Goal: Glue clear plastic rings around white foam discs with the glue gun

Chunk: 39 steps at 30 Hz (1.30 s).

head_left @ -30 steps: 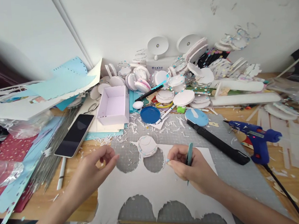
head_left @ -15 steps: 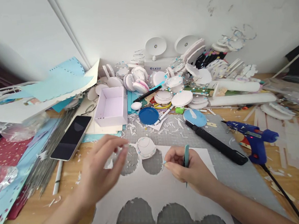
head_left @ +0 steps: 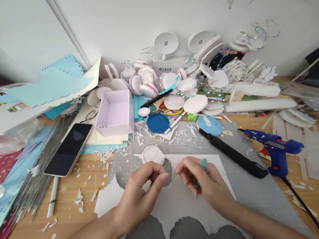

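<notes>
My left hand (head_left: 145, 188) is over the white foam sheet (head_left: 181, 201), thumb and forefinger closed together; whatever they pinch is too small to make out. Close by on the right, my right hand (head_left: 203, 176) is curled around slim teal tweezers (head_left: 203, 163), mostly hidden by the fingers. Its fingertips point toward the left hand, with a small gap between the hands. Just behind the left hand lies a stack of round white foam discs (head_left: 153, 155) with thin wire curling around it. Round holes with ragged edges are cut in the sheet.
A blue glue gun (head_left: 277, 146) and a black cutter (head_left: 233, 152) lie to the right on the grey mat (head_left: 263, 196). To the left are a phone (head_left: 68, 149) and a white pen (head_left: 53, 196). Behind stand a lilac box (head_left: 115, 130), a blue lid (head_left: 158, 123) and many foam discs.
My left hand has moved right and down, closer to my right hand, and its fingers have come together. The right hand has turned slightly, still with the tweezers. The view has shifted a little.
</notes>
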{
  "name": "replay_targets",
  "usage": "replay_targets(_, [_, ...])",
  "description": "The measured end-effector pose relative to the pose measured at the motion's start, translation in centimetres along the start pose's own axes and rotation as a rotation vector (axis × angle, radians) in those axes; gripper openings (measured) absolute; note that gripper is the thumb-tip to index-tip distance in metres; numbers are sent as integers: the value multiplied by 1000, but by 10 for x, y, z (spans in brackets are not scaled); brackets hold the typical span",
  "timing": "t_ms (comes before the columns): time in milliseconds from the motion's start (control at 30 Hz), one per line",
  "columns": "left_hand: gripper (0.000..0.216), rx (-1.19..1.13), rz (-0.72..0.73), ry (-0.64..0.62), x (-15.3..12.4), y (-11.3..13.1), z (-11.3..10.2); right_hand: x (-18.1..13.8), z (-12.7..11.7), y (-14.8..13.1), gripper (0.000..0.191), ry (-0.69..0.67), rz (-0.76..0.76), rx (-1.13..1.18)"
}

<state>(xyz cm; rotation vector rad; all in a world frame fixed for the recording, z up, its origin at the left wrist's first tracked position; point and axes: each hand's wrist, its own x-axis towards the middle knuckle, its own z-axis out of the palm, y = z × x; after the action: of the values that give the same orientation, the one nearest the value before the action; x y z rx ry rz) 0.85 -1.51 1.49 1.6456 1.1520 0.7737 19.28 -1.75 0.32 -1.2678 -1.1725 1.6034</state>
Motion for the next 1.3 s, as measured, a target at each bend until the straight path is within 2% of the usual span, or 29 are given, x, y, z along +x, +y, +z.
replay_targets(167, [31,-273,-149,-91,-1,2,-2,8,-11,5,41,92,-106,179])
replay_targets(367, [28,-502,-221,-70,2,1,-4,11,-13,2,54,45,-51,250])
replay_targets(467, [28,-586,-215,-75,2,-2,-4,10,-12,-2,48,6,-33,387])
replay_targets(567, [26,-654,-207,-85,1,-3,-4,8,-13,-2,33,-51,-61,441])
replay_targets(700, [24,-673,-221,-109,-1,-2,-4,3,-14,3,18,-94,-147,390])
replay_targets(900, [29,-612,-278,-116,1,3,-5,-4,-14,6,10,-86,-280,297])
replay_targets(1300, [27,-545,-304,-167,-1,0,-3,-7,-11,-3,11,-154,-222,287])
